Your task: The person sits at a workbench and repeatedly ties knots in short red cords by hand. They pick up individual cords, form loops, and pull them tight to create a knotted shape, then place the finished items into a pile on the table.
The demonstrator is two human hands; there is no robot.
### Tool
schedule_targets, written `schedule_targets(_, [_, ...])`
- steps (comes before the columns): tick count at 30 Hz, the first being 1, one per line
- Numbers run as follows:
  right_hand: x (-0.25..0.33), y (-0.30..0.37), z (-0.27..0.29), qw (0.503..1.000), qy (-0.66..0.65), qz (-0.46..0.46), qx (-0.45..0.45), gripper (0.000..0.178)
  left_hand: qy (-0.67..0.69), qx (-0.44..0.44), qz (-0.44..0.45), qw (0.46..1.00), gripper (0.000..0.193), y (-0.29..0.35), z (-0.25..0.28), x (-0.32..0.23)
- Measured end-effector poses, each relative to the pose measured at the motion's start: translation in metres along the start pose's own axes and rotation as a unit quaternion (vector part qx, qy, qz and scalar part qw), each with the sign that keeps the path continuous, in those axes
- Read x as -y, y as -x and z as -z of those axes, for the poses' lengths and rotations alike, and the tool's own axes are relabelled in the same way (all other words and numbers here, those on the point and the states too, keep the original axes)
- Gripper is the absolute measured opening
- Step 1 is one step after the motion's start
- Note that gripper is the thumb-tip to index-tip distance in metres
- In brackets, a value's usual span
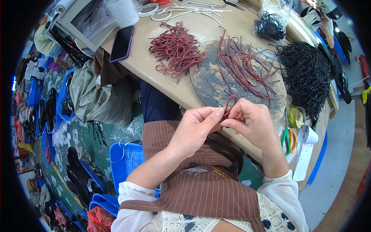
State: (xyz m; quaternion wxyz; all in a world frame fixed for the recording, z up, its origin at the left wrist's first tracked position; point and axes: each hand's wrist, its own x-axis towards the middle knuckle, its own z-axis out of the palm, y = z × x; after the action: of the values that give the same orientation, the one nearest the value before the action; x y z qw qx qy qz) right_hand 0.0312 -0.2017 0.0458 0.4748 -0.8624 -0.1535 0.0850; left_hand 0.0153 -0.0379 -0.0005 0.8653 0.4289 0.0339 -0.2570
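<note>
Between my two hands, at the near edge of the round board, a dark red cord (231, 101) bends into a small loop. My left hand (204, 123) pinches it between thumb and fingers. Close beside it, my right hand (249, 120) also has its thumb and fingertips closed on the cord; the exact grip is partly hidden by the fingers. Loose red cords (247, 67) lie spread over the worn round board (205, 87) just beyond my hands. A tangled pile of looped red cords (176, 48) rests on the table to the left of the board.
Right of the board are a bundle of black cords (305, 73), a round tin (296, 117), scissors (286, 141) with green and orange handles and a paper roll (309, 135). A phone (122, 43) lies at the table's left edge. Blue bins (123, 162) stand below.
</note>
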Motion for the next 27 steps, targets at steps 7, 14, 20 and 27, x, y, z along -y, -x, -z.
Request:
schedule_targets(7, [-0.003,-0.001,-0.006,0.981,0.108,0.13,-0.096,0.026,0.025,0.067,0.05,0.996,0.028,-0.002,0.007,-0.004])
schedule_targets(14, [-0.02,0.007,-0.017,0.976,-0.016,0.127,-0.177,0.023,0.039,-0.009,0.014,0.999,0.025,-0.004,-0.008,-0.01])
schedule_targets(20, [-0.011,0.015,-0.017,0.969,-0.198,-0.028,-0.145,0.017,-0.089,-0.053,-0.116,0.988,0.02,-0.008,-0.012,-0.011])
schedule_targets(27, [-0.004,0.014,-0.006,0.938,-0.33,-0.103,-0.027,0.011,-0.134,-0.051,-0.198,0.97,0.017,-0.01,-0.011,-0.011])
